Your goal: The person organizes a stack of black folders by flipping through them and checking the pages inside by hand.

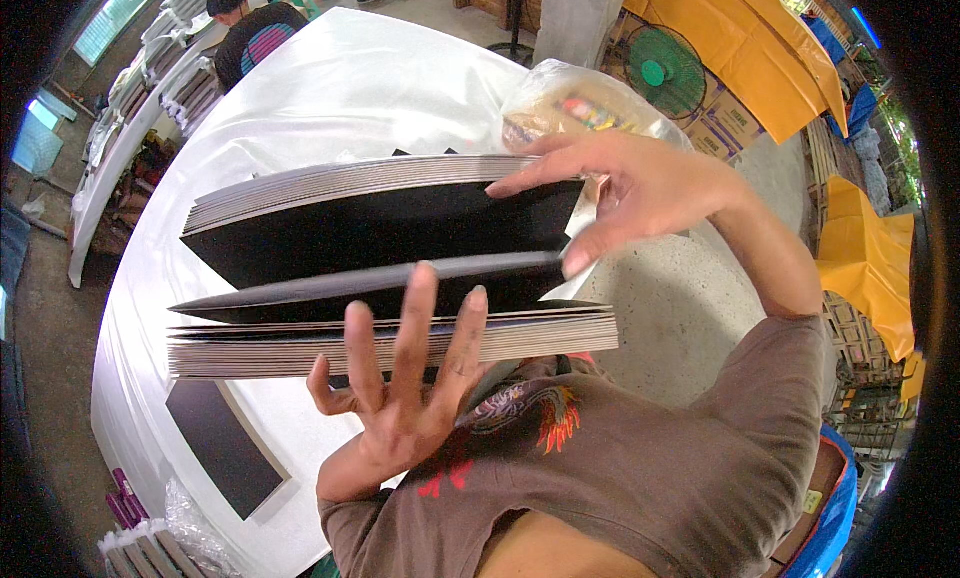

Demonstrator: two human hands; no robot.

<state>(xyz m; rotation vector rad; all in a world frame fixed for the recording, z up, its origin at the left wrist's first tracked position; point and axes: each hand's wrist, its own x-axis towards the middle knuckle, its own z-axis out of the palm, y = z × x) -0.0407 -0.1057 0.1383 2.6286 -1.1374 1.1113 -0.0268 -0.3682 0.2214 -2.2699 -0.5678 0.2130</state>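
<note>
A thick stack of black sheets with pale edges stands parted above the table. Its far bundle (350, 187) leans away, a single curved sheet (270, 295) is in the middle, and the near bundle (240, 355) is closest to me. My left hand (410, 378) lies spread-fingered across the near bundle and steadies it; its thumb is hidden. My right hand (640, 183) is at the right end, fingers over the far bundle and thumb by the middle sheet's corner. A flat black panel (225, 443) with a pale edge rests on the table's left.
White plastic sheeting covers the table (360, 88). At its far right lies a clear plastic bag (540, 88) with colourful contents. Beyond stand a green fan (655, 71) and cardboard boxes (725, 118). Another person (255, 33) sits back left. Pale strips (150, 553) are bundled at lower left.
</note>
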